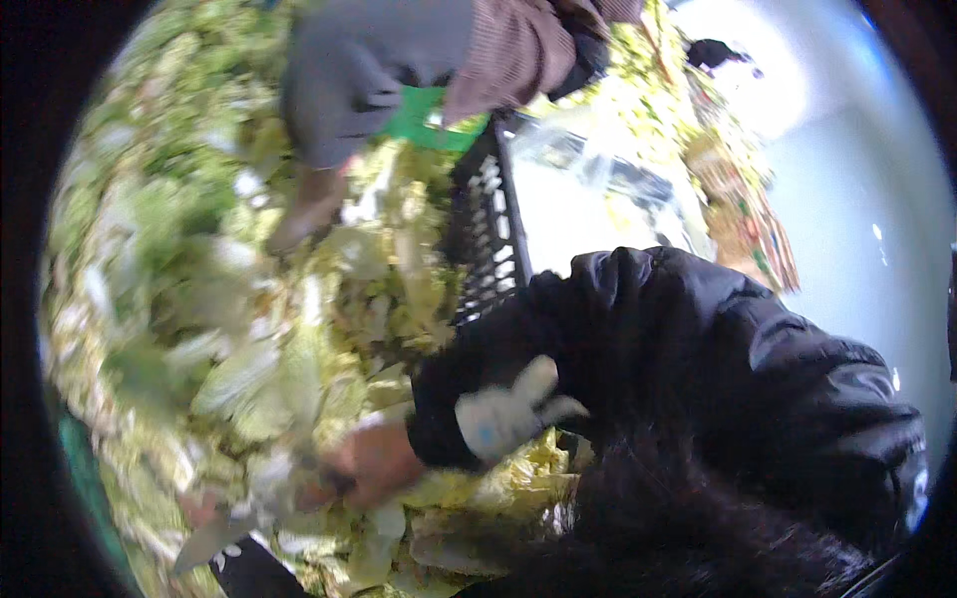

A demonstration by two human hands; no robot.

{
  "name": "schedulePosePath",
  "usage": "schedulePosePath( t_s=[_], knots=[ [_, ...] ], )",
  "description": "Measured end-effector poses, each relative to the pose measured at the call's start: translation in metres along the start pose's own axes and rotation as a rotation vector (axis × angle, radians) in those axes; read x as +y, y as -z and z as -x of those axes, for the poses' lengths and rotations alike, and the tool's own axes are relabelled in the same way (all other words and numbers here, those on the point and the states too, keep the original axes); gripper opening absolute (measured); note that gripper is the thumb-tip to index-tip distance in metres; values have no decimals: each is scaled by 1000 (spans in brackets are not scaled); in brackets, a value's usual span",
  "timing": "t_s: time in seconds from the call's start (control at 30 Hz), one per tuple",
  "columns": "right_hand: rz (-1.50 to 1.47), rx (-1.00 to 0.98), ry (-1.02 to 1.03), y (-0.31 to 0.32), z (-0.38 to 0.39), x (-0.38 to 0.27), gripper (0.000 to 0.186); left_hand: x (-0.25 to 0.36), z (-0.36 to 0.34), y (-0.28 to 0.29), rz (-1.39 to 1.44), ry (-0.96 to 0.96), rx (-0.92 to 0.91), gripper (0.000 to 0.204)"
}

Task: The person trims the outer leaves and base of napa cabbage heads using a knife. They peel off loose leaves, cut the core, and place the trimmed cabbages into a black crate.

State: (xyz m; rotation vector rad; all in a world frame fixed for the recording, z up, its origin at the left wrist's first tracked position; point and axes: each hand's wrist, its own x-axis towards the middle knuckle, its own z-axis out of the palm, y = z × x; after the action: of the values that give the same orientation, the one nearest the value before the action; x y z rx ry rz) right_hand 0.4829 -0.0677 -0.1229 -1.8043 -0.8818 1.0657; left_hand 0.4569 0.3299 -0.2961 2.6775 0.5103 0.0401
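My right hand, in a black sleeve with a white rabbit-shaped patch, is closed on the dark handle of a knife. The blade points toward the lower left, with its end near a black cuff. My left hand shows only partly beyond the blade, smeared by motion, so its fingers cannot be read. Between the two hands lies a pale, blurred piece of leafy cabbage. Loose green and yellow cabbage leaves spread all around both hands.
A black slatted crate with a clear plastic liner stands beyond my right arm. Another person in grey clothing is at the top, near a green object. A brownish bundle lies on the right by a pale blue surface.
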Motion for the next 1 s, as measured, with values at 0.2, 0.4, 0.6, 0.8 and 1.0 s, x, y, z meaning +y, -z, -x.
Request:
schedulePosePath(
  t_s=[0.2,0.4,0.6,0.8,1.0],
  knots=[
    [-511,285,-271,-93,24,-26,27,-13,-50,-44,-147,-81,-93,53],
    [-464,319,-232,-106,-24,-18,29,-14,-9,-6,-119,-133,-89,56],
    [-50,335,287,-107,-76,-18,27,16,167,117,-56,-70,-75,59],
    [156,5,473,-82,-99,-47,22,142,346,175,16,101,-66,62],
    [519,-567,-161,-58,-19,-16,30,274,418,146,104,362,-43,57]
  ],
)
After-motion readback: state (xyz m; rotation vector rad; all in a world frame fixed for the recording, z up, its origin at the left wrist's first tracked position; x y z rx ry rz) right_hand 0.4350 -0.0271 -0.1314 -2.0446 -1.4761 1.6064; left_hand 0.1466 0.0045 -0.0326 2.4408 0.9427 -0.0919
